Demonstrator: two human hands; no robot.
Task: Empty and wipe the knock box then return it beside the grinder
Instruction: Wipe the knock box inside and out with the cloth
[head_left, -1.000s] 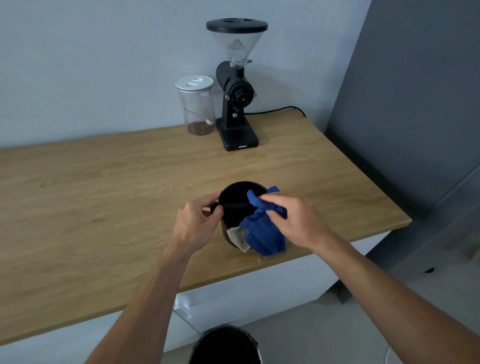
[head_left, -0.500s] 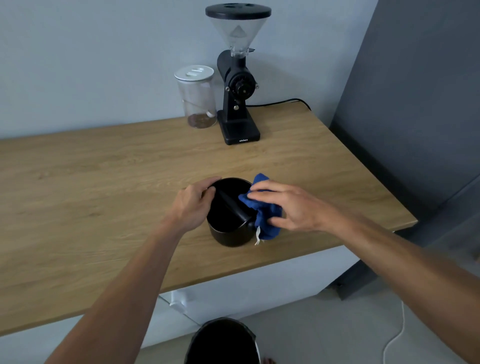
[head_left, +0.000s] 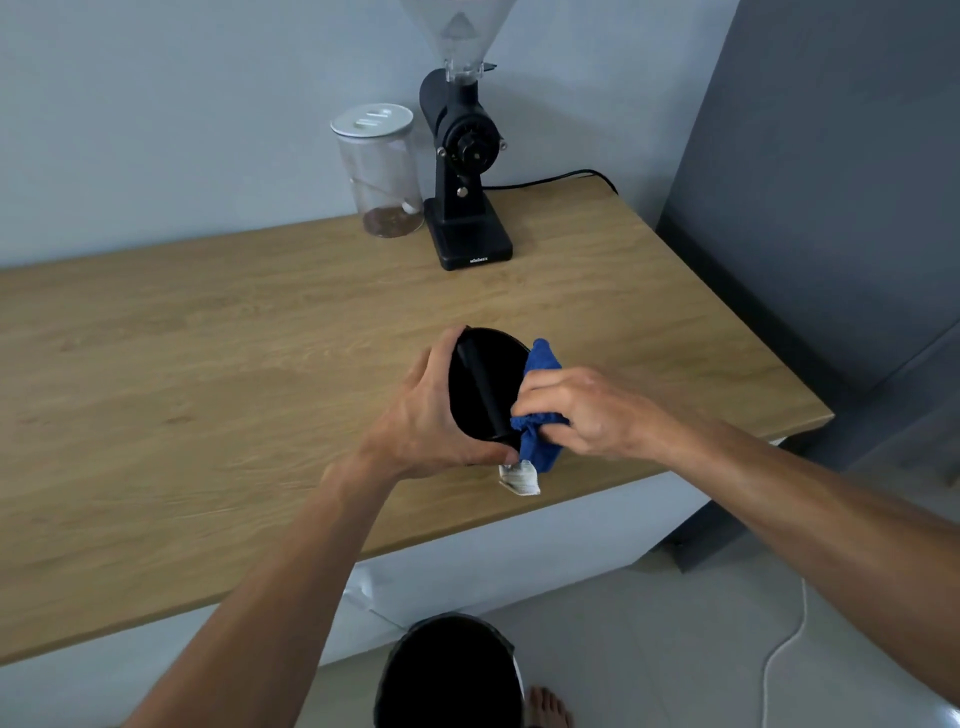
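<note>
The black round knock box (head_left: 493, 364), with its bar running across the opening, is tilted with its mouth turned to the right, above the wooden counter (head_left: 208, 374). My left hand (head_left: 431, 415) grips its left side and rim. My right hand (head_left: 576, 410) presses a bunched blue cloth (head_left: 540, 364) against the box's right rim; a white label (head_left: 519, 477) hangs from the cloth. The black grinder (head_left: 465, 171) with a clear hopper stands at the back of the counter.
A clear jar with a white lid (head_left: 379, 171) and some coffee beans stands left of the grinder. A black cable (head_left: 556, 179) runs behind it. A black bin (head_left: 449, 670) sits on the floor below the counter edge. A grey cabinet (head_left: 831, 182) stands on the right.
The knock box has been tipped further, its mouth now facing right, with my left hand wrapped lower around it. My right hand with the cloth has shifted along the right rim.
</note>
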